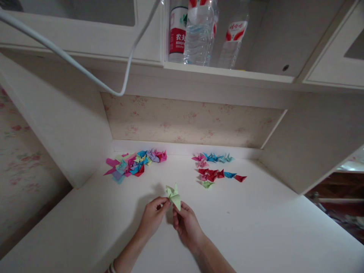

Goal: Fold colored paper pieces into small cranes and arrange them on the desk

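The light green paper bird [174,196] is held up between the fingertips of both hands, just beyond them. The left hand [155,215] pinches its left side between thumb and curled fingers; the right hand [187,225] pinches the wing nearest it, its other fingers bent inward. Beneath both hands is the white table [256,231]. Ahead and to the left of the left hand lies a crowded paper pile [133,163]. Ahead and to the right of the right hand sit more folded papers [212,174], the nearest one pale green.
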Tool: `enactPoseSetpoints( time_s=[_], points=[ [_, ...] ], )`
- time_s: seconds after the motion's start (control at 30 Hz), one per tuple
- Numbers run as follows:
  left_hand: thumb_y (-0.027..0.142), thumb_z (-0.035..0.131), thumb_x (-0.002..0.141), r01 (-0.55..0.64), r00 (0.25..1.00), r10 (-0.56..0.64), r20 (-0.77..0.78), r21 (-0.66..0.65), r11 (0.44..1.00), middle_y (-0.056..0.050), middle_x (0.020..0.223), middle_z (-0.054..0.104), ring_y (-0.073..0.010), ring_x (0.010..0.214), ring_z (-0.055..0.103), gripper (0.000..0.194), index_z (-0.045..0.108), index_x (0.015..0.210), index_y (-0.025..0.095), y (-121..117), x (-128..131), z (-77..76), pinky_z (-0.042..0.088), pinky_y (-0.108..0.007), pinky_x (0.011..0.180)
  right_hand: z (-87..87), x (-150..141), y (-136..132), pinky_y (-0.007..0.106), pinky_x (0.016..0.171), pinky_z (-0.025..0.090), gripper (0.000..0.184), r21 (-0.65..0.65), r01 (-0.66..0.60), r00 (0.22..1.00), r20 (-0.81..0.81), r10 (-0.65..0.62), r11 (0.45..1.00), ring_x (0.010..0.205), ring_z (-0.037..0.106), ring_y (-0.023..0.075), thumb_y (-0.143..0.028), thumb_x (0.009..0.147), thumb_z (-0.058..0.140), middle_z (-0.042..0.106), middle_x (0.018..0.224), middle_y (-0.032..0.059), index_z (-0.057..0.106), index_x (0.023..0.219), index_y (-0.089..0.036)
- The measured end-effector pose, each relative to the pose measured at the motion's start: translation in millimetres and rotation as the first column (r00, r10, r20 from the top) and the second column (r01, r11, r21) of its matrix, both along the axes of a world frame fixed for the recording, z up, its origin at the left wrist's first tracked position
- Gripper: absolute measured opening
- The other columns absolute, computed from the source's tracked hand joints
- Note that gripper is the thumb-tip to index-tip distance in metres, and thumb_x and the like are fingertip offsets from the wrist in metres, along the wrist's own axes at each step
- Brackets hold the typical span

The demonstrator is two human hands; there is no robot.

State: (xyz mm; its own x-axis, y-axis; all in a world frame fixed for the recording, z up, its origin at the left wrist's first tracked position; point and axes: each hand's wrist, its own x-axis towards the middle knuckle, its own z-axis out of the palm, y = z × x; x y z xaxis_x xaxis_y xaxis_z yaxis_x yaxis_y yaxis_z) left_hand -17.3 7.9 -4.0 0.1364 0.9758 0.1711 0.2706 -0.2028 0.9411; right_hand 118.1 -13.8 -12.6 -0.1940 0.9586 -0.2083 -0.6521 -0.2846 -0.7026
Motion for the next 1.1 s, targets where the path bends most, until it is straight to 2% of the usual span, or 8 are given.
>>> enactPoseSetpoints(
  time_s=[0.7,1.0,1.1],
  points=[
    [0.041,0.051,0.084,0.011,1.0,-0.011,0.003,-0.016,1.0,-0.004,0.078,0.068,-0.0167,0.072,0.059,0.032,0.071,0.084,0.015,-2.0,1.4,5.0,0.043,-0.023,0.065,0.4,-0.7,-0.6,0.018,0.035,0.025,0.02,0.017,0.005,1.0,0.014,-0.005,1.0,0.039,0.038,0.0045,-0.027,0.071,0.071,0.051,0.06,-0.0032,0.057,0.075,-0.014],
    [0.039,0.052,0.085,0.027,1.0,-0.027,0.003,-0.026,0.999,-0.005,0.083,0.07,-0.0173,0.076,0.06,0.031,0.072,0.092,0.016,-1.1,0.3,2.2,0.043,-0.024,0.069,-2.5,-1.8,-0.4,0.017,0.035,0.026,0.019,0.009,0.016,1.0,0.015,-0.016,1.0,0.04,0.037,0.0041,-0.025,0.069,0.071,0.051,0.058,-0.0039,0.057,0.074,-0.014],
    [0.039,0.052,0.084,0.017,1.0,-0.017,-0.001,-0.025,1.0,-0.005,0.085,0.07,-0.0176,0.076,0.061,0.032,0.071,0.094,0.015,-0.7,0.0,1.8,0.044,-0.024,0.069,-2.1,-2.3,-0.8,0.017,0.036,0.024,0.021,-0.012,0.054,0.998,0.034,-0.054,0.998,0.04,0.035,0.0038,-0.027,0.067,0.072,0.051,0.057,-0.0042,0.058,0.075,-0.014]
  ],
)
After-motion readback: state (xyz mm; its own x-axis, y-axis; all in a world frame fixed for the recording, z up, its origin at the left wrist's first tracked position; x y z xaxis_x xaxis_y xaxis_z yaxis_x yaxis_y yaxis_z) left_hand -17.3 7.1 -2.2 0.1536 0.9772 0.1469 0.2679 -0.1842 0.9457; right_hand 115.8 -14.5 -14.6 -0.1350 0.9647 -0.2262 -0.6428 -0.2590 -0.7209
